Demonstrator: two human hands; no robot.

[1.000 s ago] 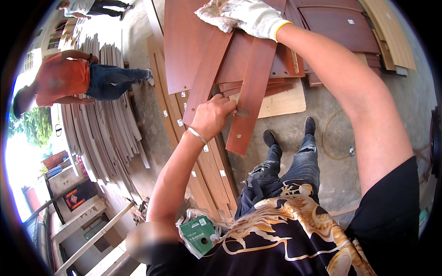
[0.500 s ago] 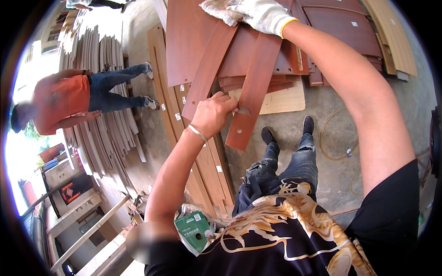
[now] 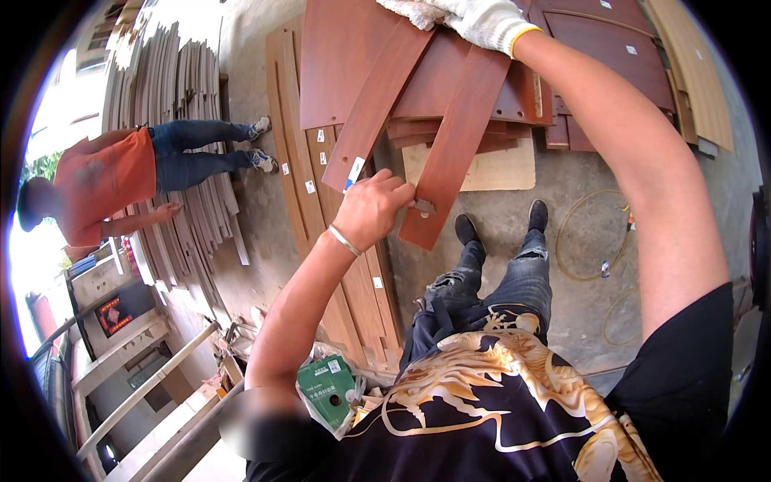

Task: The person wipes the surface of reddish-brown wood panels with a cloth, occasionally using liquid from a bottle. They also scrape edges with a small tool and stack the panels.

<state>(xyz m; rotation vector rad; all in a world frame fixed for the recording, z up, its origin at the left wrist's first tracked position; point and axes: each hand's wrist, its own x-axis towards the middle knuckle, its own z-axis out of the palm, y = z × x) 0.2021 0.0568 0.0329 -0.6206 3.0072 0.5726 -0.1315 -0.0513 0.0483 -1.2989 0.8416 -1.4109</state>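
Note:
Two narrow reddish-brown wooden strips, a left strip point(image 3: 376, 104) and a right strip point(image 3: 459, 145), lie slanted over a larger brown panel point(image 3: 341, 60). My left hand point(image 3: 371, 207) is bare and closed around a small flat-bladed tool point(image 3: 424, 208), like a scraper. Its metal blade rests at or just above the right strip, beside the hole near its end. A blue-and-white piece point(image 3: 354, 173) shows behind that hand, over the left strip's end. At the far edge my right hand point(image 3: 490, 22), in a white knitted glove, holds a whitish rag point(image 3: 414, 11) over the strips.
More brown panels point(image 3: 598, 56) are stacked at the right. Long boards point(image 3: 353, 297) lie on the floor at my left. A person in an orange shirt point(image 3: 112, 185) stands beside a stack of grey boards point(image 3: 181, 185). A yellowish hose point(image 3: 574, 261) and green box point(image 3: 328, 391) are nearby.
The blade in my left hand has turned and sits slightly lower on the right strip. The blue-and-white piece has come into sight. My right hand and the rag sit slightly higher and farther right.

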